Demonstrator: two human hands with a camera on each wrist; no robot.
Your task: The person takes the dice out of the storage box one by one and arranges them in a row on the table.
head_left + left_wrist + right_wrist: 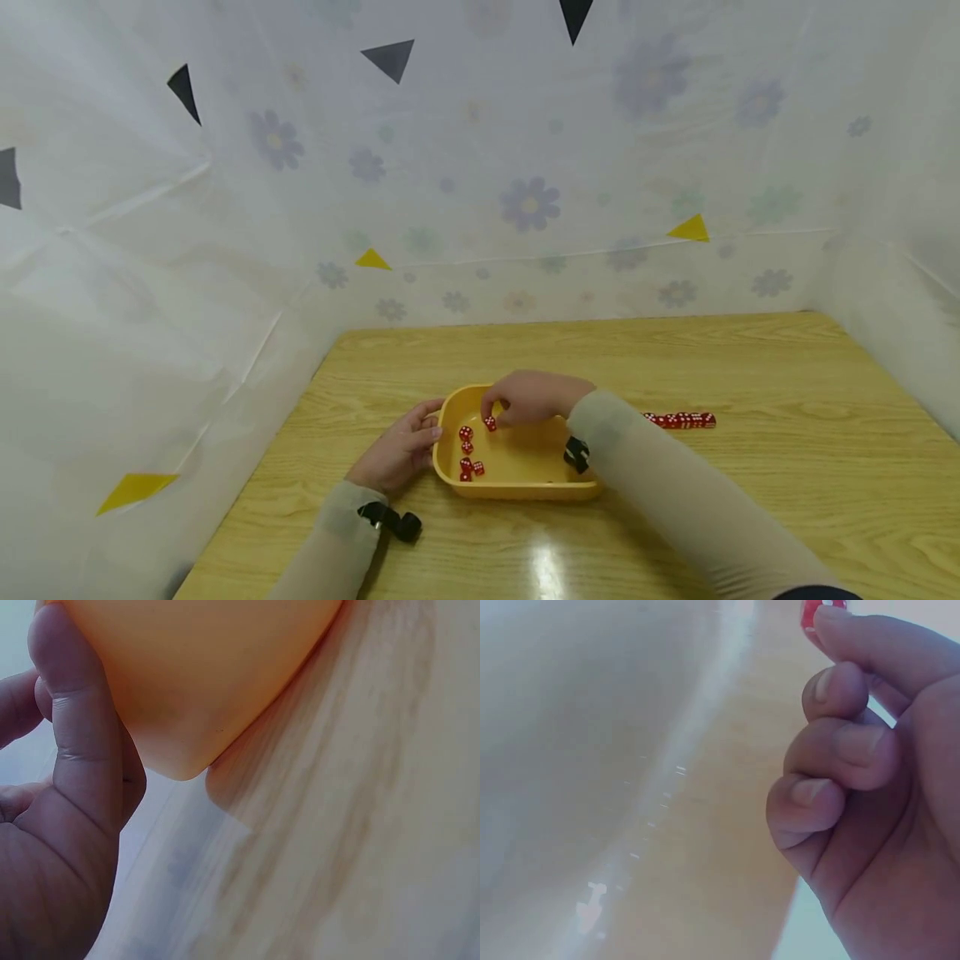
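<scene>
The left hand [401, 450] steadies the yellow tray [517, 486] by its left wall, fingers straight, while the right hand [528, 398] pinches a red die [490, 423] above the tray's floor.

No readable text or labels anywhere, only white pips on the red dice [467, 433]

A light wood-grain tabletop [750, 367] is enclosed on three sides by a translucent white curtain [480, 167] printed with pale purple flowers. Black triangles [390, 58] and yellow triangles [691, 229] dot the sheeting. Overhead light leaves a bright glare on the tabletop's near edge.
</scene>
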